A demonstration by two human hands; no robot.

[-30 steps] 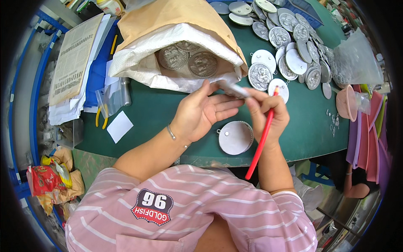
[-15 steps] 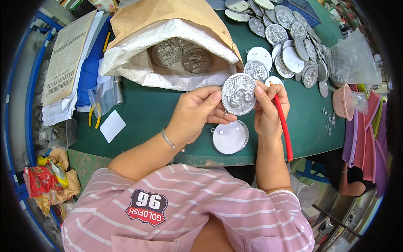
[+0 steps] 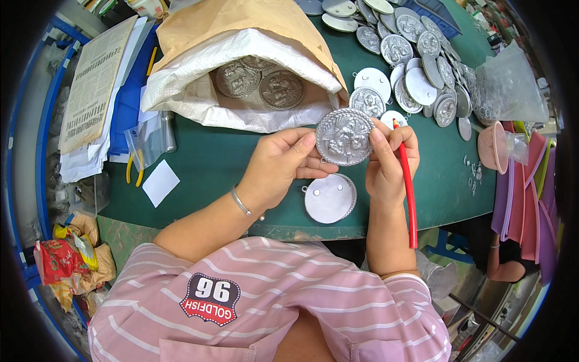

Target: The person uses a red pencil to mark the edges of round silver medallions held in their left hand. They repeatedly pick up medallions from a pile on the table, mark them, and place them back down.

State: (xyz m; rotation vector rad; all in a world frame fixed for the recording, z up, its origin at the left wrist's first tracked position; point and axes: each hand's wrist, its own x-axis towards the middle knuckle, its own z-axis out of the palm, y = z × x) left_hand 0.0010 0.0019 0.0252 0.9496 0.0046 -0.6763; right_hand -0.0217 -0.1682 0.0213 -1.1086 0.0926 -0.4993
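Note:
A round silver medallion (image 3: 344, 137) with a raised figure relief and a rope-like rim is held up over the table, its patterned face toward me. My left hand (image 3: 282, 158) grips its left edge between thumb and fingers. My right hand (image 3: 391, 158) pinches the right edge and also keeps a red pencil (image 3: 409, 193) in its fingers, the shaft slanting down past the wrist. Below the held piece, smooth backs up, lies a small stack of medallions (image 3: 329, 199) on the green table. More patterned medallions (image 3: 281, 90) show inside the open bag.
A paper sack with white woven lining (image 3: 205, 114) lies at the back left. A big heap of medallions (image 3: 422, 84) covers the back right, beside a clear plastic bag (image 3: 509, 81) and a pink basket (image 3: 493, 148). Yellow-handled pliers (image 3: 140, 169) and a white card (image 3: 161, 183) are left.
The medallion has tilted, so its face looks darker and its outline wider. My right hand has turned slightly and the red pencil hangs more upright.

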